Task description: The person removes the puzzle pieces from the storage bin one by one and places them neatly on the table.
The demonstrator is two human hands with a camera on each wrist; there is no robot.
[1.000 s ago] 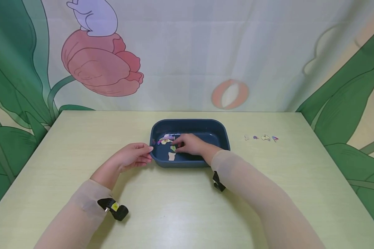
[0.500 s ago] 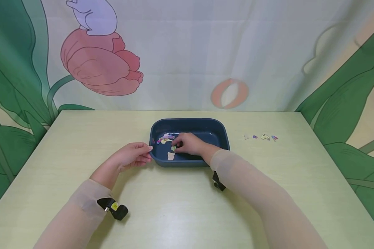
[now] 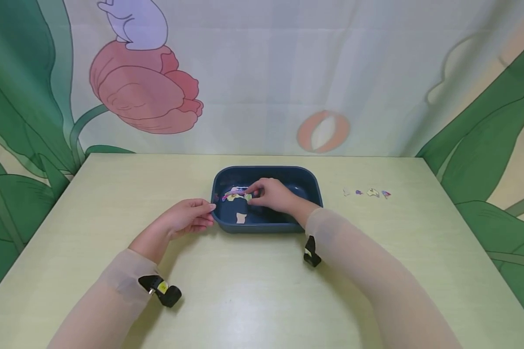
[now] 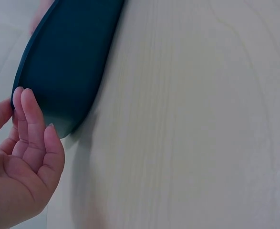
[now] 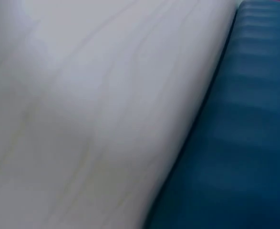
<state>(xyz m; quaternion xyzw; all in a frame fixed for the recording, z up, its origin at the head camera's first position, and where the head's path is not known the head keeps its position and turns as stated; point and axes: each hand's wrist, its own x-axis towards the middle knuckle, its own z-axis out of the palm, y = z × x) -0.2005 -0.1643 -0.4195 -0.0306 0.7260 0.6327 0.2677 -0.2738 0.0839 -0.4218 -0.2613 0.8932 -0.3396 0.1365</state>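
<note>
A dark blue rectangular tray [image 3: 266, 228] lies on the table in the head view. My left hand [image 3: 188, 217] pinches its left rim, thumb on top and fingers against the outer wall, as the left wrist view also shows. Over the tray's inside, my right hand [image 3: 274, 195] pinches a small green sticker-like piece [image 3: 248, 197] between thumb and finger. Just left of those fingertips lies a cluster of colourful flat cutouts [image 3: 233, 194], too small to tell apart. Nearer the front wall is a pale cutout [image 3: 241, 218]. The right wrist view has only the tray's outer wall and the table.
Several small flat cutouts [image 3: 372, 193] lie in a row on the pale wooden table [image 3: 262, 291], right of the tray. A printed curtain [image 3: 253, 72] hangs behind the table's back edge. Each forearm carries a black wrist camera [image 3: 170, 294].
My right hand has lifted the green piece and moved it slightly away from me, toward the cutout cluster. The left hand has stayed at the tray's rim.
</note>
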